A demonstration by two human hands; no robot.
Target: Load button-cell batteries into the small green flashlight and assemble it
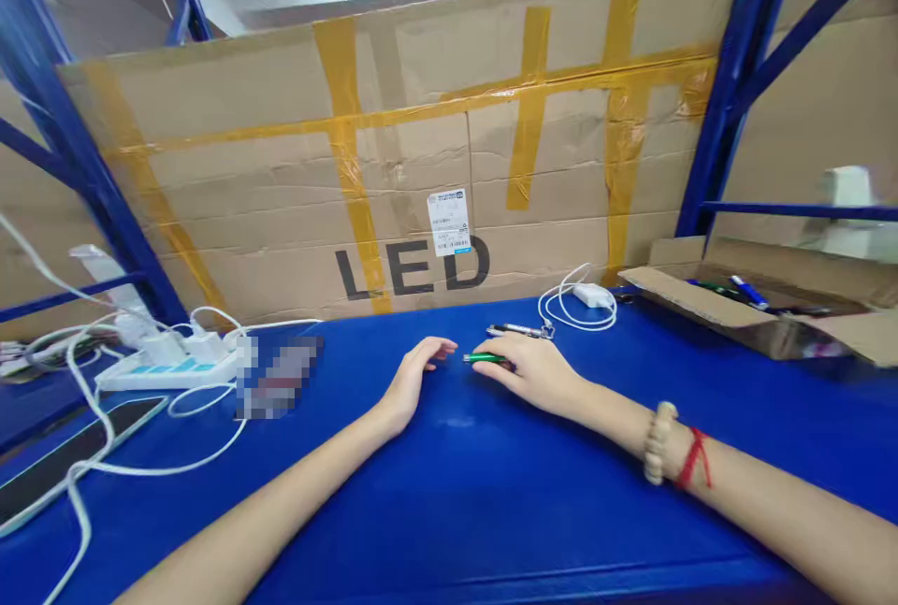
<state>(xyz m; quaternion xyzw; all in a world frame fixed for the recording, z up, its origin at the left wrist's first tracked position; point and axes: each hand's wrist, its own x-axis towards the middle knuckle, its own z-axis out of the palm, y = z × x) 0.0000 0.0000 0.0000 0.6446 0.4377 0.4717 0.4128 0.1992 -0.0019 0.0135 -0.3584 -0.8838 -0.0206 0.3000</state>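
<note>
My right hand (529,369) is closed over a slim green pen-like tube (484,358), whose green end sticks out to the left from under the fingers. The rest of the tube is hidden by the hand. Just behind it lies a dark and silver pen-like stick (517,330) with a small ring at its right end. My left hand (413,381) hovers or rests on the blue tabletop (449,502) to the left, its fingers loosely curved and apart with nothing in them. A short gap separates it from the green tube.
A coiled white cable with an adapter (593,295) lies behind my right hand. At the right is an open cardboard box (736,306) with pens inside. A white power strip (168,367), cables and a phone-like device (77,455) occupy the left. Taped cardboard (421,165) stands behind.
</note>
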